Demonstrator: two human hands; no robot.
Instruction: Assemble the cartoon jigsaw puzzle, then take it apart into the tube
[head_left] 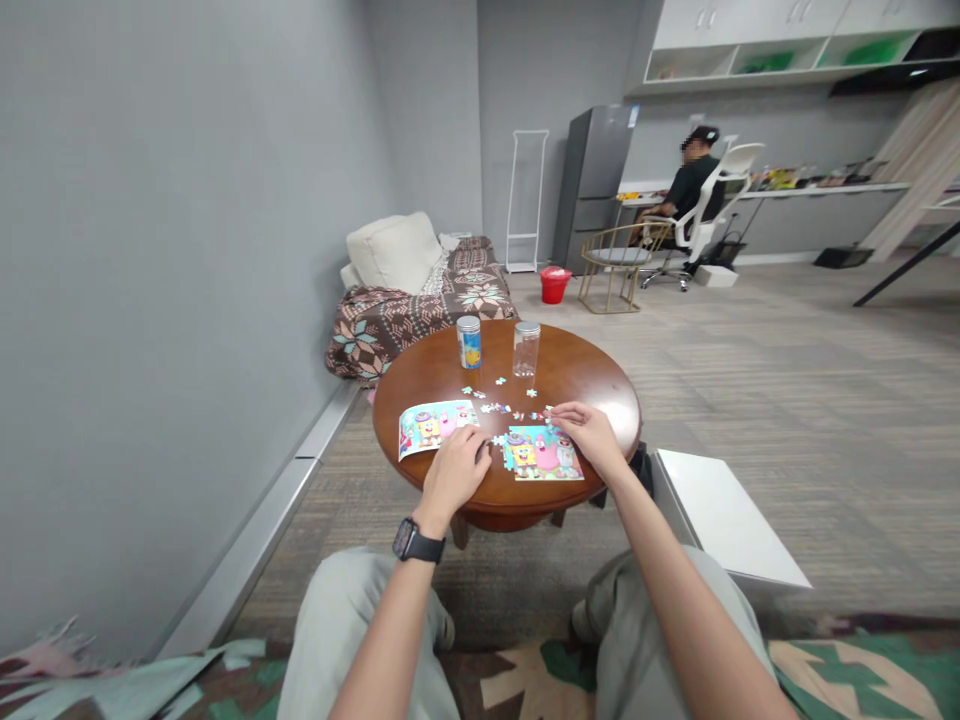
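Observation:
A partly joined jigsaw puzzle [541,456] with cartoon figures lies on the round wooden table [581,355]. My right hand [589,432] is over its upper right corner, fingertips pinched at a small puzzle piece [550,412]. My left hand [457,468] rests on the right part of a printed picture sheet [431,428] with the same figures. Its fingers are loosely bent, thumb apart, with nothing visible in them. Loose puzzle pieces [501,381] are scattered beyond both hands, several in a rough row above the puzzle.
A jar with a blue and yellow label [469,345] and a clear jar [526,350] stand at the table's back. A white box [724,510] is on the floor at the right. Farther off are a patterned daybed [420,315], a red bucket [554,286] and a seated person [691,185].

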